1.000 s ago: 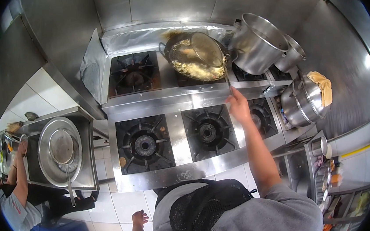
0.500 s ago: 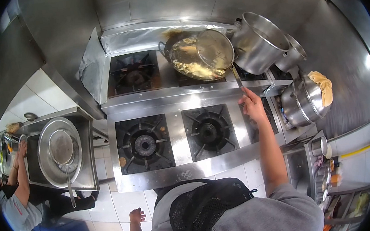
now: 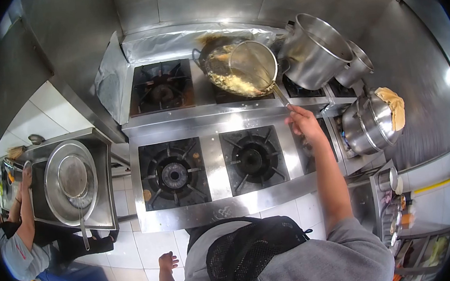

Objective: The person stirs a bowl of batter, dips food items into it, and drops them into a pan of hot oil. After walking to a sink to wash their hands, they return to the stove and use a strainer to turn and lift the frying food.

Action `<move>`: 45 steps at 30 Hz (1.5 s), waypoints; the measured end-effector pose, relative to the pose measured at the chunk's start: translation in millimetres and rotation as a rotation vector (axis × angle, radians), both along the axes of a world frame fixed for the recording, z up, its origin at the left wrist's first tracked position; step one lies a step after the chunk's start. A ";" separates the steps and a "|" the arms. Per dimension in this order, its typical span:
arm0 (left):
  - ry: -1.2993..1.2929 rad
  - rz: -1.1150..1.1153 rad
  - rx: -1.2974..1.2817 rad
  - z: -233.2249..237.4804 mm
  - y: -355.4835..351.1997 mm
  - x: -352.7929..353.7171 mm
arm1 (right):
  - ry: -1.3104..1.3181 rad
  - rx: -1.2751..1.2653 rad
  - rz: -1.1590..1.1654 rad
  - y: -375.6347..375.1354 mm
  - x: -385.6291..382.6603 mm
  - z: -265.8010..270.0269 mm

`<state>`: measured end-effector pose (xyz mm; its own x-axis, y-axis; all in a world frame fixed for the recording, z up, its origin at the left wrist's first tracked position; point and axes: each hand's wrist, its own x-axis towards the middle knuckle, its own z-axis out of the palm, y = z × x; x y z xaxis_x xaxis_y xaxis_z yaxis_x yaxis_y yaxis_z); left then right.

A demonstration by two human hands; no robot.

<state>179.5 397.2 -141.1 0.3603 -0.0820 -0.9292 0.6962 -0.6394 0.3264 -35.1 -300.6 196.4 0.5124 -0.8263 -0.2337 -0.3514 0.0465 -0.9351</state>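
Gripping the handle of a mesh strainer, the right hand is closed around the near end of the metal, its arm stretched forward over the stove. From where I stand, the strainer's round head lies beyond that hand and a little to its left, tilted over the right part of a dark wok. Whether its rim touches the wok, I cannot tell. Pale, crumbly bits lie in the wok, most plainly along its near side, left of the handle.

Down low beside the person's body, well apart from the strainer, the left hand hangs with its fingers loosely parted.

The wok sits on the raised back row of the stove, right of a rear burner and just beside a tall steel pot. A smaller pot stands behind that one, and nearer, a round steel vessel has a tan cloth draped over it. Off to the left, a second strainer rests in a wide metal basin, near another person.
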 end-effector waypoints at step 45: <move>0.020 0.022 0.008 -3.5 7.3 0.3 | -0.153 -0.293 -0.097 53.2 56.9 -18.8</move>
